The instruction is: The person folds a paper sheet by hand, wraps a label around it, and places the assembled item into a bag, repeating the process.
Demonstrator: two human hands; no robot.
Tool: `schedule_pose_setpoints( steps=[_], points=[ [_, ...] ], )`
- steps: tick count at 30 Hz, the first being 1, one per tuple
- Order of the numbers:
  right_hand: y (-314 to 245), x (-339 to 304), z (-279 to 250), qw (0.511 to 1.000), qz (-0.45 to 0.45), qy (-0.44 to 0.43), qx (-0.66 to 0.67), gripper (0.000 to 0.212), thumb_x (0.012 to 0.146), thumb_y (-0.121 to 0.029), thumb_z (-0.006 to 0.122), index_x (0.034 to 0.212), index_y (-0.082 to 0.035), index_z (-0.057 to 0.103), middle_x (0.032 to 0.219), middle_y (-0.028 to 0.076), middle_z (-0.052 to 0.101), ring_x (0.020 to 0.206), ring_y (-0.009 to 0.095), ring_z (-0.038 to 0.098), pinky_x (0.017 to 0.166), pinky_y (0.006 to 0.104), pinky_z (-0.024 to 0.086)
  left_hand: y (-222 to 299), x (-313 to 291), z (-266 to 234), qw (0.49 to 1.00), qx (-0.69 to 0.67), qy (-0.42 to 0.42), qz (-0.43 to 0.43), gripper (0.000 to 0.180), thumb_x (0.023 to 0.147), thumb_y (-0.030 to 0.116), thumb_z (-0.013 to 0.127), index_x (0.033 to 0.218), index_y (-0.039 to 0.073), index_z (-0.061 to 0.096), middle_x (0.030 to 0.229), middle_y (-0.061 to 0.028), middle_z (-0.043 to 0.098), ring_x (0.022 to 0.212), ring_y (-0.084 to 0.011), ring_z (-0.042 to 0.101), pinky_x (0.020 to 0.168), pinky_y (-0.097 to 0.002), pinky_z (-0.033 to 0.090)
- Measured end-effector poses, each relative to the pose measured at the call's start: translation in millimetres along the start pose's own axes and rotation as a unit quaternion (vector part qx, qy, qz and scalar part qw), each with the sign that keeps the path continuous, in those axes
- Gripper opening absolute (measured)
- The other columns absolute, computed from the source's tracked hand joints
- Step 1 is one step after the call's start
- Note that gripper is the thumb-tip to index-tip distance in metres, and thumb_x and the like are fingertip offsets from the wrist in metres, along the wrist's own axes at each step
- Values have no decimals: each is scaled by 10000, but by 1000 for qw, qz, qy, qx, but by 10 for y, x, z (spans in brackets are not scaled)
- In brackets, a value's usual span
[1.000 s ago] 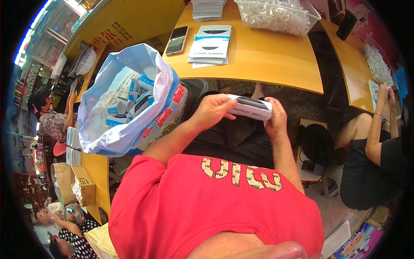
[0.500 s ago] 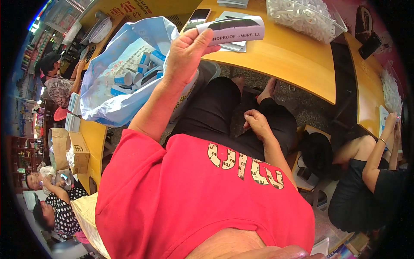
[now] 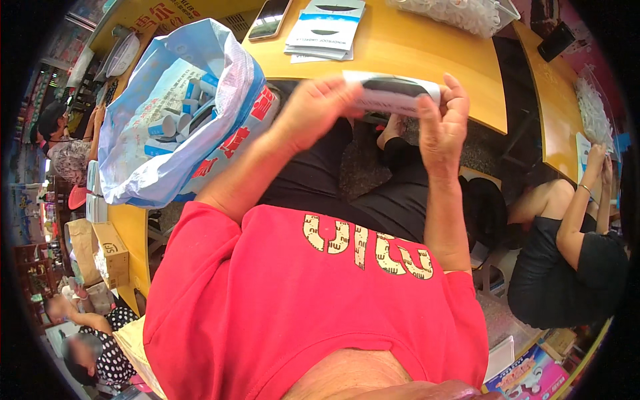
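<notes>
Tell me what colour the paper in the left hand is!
The paper is whitish with a dark curved shape, seen in the head view.

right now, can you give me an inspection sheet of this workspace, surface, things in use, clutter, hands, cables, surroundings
Surface: yellow wooden table, bearing a phone and a stack of printed sheets.
Things in use: curled printed sheet, up between both hands; blue-and-white rolled pieces inside an open bag.
Clutter: white rings in a clear bin; cardboard box at left.
Hands: left hand, blurred, pinches the curled sheet's left end; right hand at its right end, grip unclear.
Cables: nothing seen.
Surroundings: seated co-worker in black at right; more people at left.
</notes>
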State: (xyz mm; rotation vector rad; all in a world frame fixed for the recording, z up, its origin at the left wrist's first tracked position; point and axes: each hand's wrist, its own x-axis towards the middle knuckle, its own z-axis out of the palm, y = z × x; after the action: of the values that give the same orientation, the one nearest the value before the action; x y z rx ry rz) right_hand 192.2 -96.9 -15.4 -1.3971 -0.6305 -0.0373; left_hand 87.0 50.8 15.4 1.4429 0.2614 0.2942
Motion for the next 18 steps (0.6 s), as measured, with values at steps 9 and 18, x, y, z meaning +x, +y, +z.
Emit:
schedule_pose_setpoints(
  steps=[9,18],
  points=[
    [538,35,-88,992,94,66,41,248,838,-144,455,1020,23,438,732,20,508,659,74,456,587,208,398,27,-28,147,927,348,-69,123,185,810,155,528,728,-10,541,547,-14,435,561,-49,376,521,-208,373],
    [1130,-831,129,963,142,-178,-143,232,774,-168,473,970,-53,523,883,185,560,836,293,554,736,347,423,793,853,29,965,-23,99,241,270,842,201,458,926,-44,535,813,-98,587,689,-179,587,655,-265,485]
  ],
)
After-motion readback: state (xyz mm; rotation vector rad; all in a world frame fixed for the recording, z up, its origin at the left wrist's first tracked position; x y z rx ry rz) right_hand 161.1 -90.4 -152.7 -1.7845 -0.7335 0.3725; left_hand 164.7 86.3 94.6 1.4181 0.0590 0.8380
